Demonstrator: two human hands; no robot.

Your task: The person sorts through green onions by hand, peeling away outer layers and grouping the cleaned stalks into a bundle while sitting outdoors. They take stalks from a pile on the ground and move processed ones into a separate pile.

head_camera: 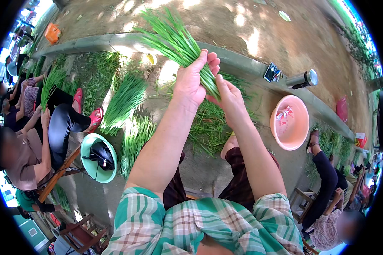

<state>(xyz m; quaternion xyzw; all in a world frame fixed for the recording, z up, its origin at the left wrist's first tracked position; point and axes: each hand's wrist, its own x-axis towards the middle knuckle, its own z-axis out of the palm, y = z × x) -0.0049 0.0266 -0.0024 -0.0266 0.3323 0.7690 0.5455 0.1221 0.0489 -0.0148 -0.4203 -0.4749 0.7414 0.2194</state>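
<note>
A bunch of long green leafy stalks [182,47], like garlic chives, is held up in front of me, its leaf tips pointing to the upper left. My left hand [194,75] is wrapped round the middle of the bunch, thumb on top. At its pale stem ends, my right hand [229,97] pinches the stalks between thumb and fingers. Below the hands, loose green trimmings [209,127] lie on the concrete ground. To the left are a large pile of green stalks [127,98] and a second, paler pile [137,137] beside it.
A pink basin [290,122] holding red-and-white strips stands at the right. On the concrete kerb [252,65] are a phone-like device [270,72] and a metal flask [301,79]. A green basin [99,157] with a black bag stands left. People sit on both sides, one [28,153] holding stalks.
</note>
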